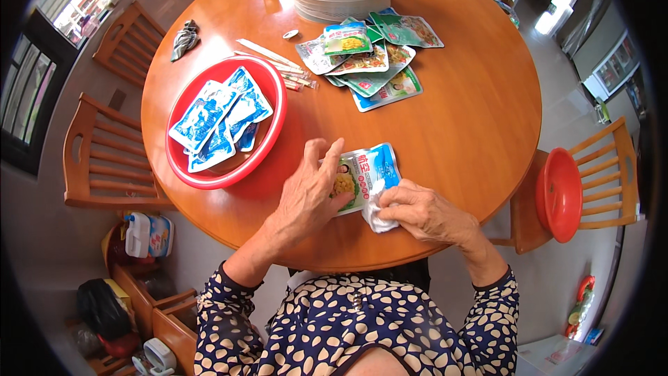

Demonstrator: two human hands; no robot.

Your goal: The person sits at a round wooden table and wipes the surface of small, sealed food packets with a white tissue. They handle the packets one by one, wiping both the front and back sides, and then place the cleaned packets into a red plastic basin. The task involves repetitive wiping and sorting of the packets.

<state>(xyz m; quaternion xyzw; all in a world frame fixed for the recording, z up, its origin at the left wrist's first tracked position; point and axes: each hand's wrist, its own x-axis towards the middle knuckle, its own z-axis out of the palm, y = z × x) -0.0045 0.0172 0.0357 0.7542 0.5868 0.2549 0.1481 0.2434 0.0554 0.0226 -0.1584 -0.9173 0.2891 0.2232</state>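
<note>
While your right hand clasps a white cloth at the lower edge of a printed packet, your left hand covers its left side, fingers parted; whether they grip it can't be told. The packet lies on the worktop before you. It looks light, soft and probably slippery, so best held by its flat edges.

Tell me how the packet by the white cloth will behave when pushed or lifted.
The packet will likely slide readily, since it looks shiny and the table is smooth. It may flex when lifted, as it appears to be a thin, soft pouch. Its flat, rectangular shape makes rolling unlikely.
</note>
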